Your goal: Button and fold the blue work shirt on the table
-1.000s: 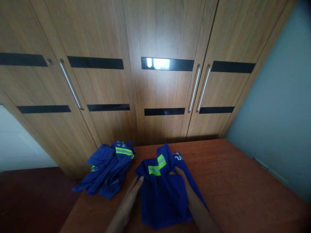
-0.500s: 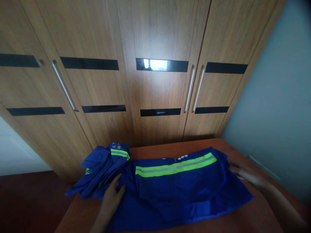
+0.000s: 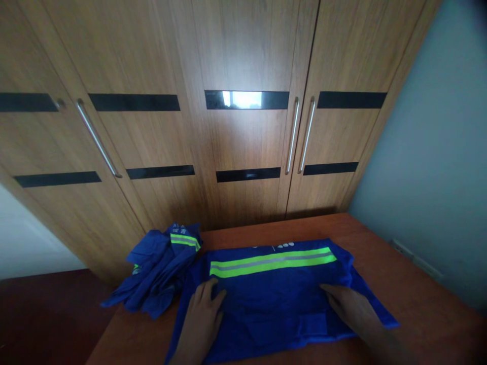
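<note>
A dark blue work jacket (image 3: 266, 299), partly folded, lies on the table with a yellow-green and grey reflective stripe across its upper part. White marks show along its far edge, only partly visible. My left hand (image 3: 203, 314) rests on the jacket's left side just below the stripe, thumb apart from the fingers. On the right part of the cloth, my right hand (image 3: 352, 306) lies with its fingers stretched inward. A sleeve-like flap spreads out to the right beyond it. Neither hand visibly grips the fabric.
A crumpled blue garment (image 3: 158, 274) with a matching stripe sits at the table's left edge, partly hanging over. The reddish-brown table (image 3: 384, 258) meets a wooden wardrobe (image 3: 247, 137) with metal handles behind. A pale wall (image 3: 429, 152) bounds the right side.
My right hand has moved left from the jacket's right edge onto its body. My left hand has shifted right onto the cloth. The jacket now looks flatter at the right.
</note>
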### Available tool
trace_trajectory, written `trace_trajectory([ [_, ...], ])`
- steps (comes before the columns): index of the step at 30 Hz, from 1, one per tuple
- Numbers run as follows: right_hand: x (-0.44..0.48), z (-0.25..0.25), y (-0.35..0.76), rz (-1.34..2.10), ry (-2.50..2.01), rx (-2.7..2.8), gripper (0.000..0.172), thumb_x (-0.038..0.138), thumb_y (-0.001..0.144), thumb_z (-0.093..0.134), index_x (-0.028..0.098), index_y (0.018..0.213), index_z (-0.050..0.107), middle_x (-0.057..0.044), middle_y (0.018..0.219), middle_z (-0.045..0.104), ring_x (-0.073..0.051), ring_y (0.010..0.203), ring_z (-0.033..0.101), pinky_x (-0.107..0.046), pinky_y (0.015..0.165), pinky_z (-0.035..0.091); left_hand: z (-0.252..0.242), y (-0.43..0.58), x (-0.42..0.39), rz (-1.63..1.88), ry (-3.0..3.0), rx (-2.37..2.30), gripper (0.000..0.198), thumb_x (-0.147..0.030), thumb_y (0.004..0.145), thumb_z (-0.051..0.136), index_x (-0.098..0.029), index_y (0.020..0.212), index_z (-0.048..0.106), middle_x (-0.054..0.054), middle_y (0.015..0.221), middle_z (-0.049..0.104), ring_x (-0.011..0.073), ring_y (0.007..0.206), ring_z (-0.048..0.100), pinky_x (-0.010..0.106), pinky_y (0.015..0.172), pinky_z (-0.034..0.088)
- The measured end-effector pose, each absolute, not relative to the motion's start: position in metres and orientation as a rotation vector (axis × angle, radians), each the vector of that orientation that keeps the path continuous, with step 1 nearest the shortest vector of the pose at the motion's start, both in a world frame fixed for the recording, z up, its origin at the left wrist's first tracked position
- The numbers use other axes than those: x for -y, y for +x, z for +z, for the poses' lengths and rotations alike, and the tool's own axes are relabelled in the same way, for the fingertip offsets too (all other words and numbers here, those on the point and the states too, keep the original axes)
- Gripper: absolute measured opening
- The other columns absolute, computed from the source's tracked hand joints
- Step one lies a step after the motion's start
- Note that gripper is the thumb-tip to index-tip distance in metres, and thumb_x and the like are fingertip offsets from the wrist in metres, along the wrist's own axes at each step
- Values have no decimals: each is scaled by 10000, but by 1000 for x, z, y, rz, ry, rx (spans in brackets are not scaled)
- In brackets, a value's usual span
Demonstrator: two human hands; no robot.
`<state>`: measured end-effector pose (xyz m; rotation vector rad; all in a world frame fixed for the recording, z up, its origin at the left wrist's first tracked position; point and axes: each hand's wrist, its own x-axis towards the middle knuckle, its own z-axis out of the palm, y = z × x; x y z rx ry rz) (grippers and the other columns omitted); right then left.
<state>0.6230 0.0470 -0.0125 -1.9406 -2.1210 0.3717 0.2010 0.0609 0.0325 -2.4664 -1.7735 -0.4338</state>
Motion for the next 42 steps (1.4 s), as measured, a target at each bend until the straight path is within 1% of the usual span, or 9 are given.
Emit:
trace_trajectory([
  [4,-40,-15,627,306,-1997,2127,430,259,895,353,286,1219,634,-74,1020,732,-262,884,696,-362,748,526,37,206,-63,-375,-2501,1879,398,-80,784,497,-262,1081,690,77,1016,637,246,973,592,369,874,481],
  [9,-30,-11,624,334,-1956,2218,603,150,803,413,312,1381,479,-58,1039,727,-242,919,689,-332,779,513,31,200,-63,-344,-2573,2196,438,-195,861,425,-272,1257,596,79,1005,727,276,893,683,390,790,510],
  [15,-39,-4,615,358,-1893,2218,429,221,884,356,275,1196,646,-76,1048,721,-245,905,689,-336,773,511,18,196,-68,-1147,-2735,2400,398,-243,803,479,-269,1165,643,9,923,746,215,821,698,286,749,509],
  [20,-49,14,619,573,-1824,1961,361,314,896,369,232,1102,654,-54,776,728,-229,721,694,-317,668,520,31,198,-71,-1637,-2678,2618,353,-272,752,525,-173,1060,666,30,726,726,230,765,692,291,663,504],
  [24,-86,53,623,592,-1651,1703,366,373,880,417,185,1114,626,-83,875,726,-225,824,693,-314,739,538,66,209,-95,-2168,-2435,2604,342,-353,787,588,-158,1063,643,69,833,735,237,864,689,310,741,521],
  [28,-148,87,612,460,-1402,1612,473,345,864,465,207,1316,486,-94,1272,604,-222,1185,561,-379,993,455,97,229,-147,-2733,-2341,2028,557,-356,821,605,-214,1335,445,119,1279,610,240,1228,535,367,987,450],
  [32,-189,87,593,378,-1282,1707,617,319,850,492,242,1437,315,-63,1487,383,-217,1348,381,-413,1054,404,97,244,-183,-2209,-2454,1841,722,-309,851,549,-264,1471,182,109,1507,357,219,1377,347,398,1051,400],
  [37,-178,50,583,306,-1579,2011,440,226,855,451,191,1289,521,-78,1325,561,-201,1249,495,-366,1064,388,60,236,-164,-1364,-2662,1897,375,-245,840,521,-194,1207,583,108,1229,633,253,1168,568,458,1037,408],
  [42,-147,18,581,291,-1832,2063,472,179,819,510,100,1283,525,-164,1173,636,-269,1113,592,-404,982,433,30,219,-128,-610,-2700,1811,395,-189,827,536,-202,1216,602,117,1317,572,285,1239,501,500,1056,367],
])
